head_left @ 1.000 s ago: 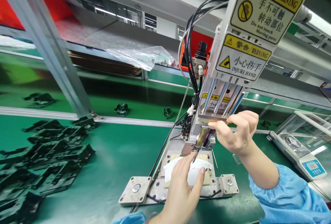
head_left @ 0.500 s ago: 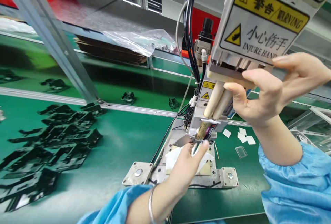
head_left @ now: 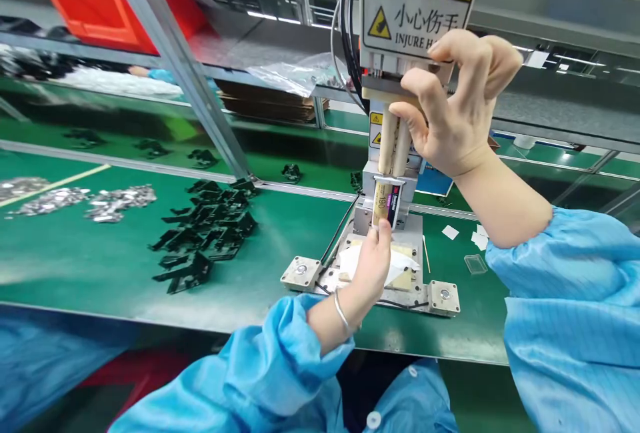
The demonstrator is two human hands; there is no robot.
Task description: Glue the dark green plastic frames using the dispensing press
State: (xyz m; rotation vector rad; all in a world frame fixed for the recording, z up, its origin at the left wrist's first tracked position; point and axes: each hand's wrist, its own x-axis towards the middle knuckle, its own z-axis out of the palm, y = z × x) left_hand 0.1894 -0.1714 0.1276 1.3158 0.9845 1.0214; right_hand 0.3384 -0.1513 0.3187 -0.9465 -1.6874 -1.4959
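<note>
My left hand (head_left: 371,261) is closed around the lower end of a twin-barrel adhesive cartridge (head_left: 382,201), which stands upright in a metal holder. Its label reads 190, beside a black and purple 3M sticker. Two cream plunger rods (head_left: 393,143) rise from the cartridge to a cream plate under the press head (head_left: 417,3). At the right end of that plate, the thumb and forefinger of my right hand (head_left: 457,109) pinch it; the other fingers are curled near the warning sign. A white tissue (head_left: 405,263) lies on the press base behind my left hand.
Two button boxes, left (head_left: 301,273) and right (head_left: 445,298), flank the base. Black plastic parts (head_left: 200,236) and silvery pieces (head_left: 120,203) lie on the green table (head_left: 280,273). A cotton swab (head_left: 426,254), white squares (head_left: 450,232) and a clear box (head_left: 475,264) sit right.
My view has pulled back and turned left, so the press looks more upright and the cartridge label shows more clearly. Both hands keep about the same places on the cartridge and plunger plate.
</note>
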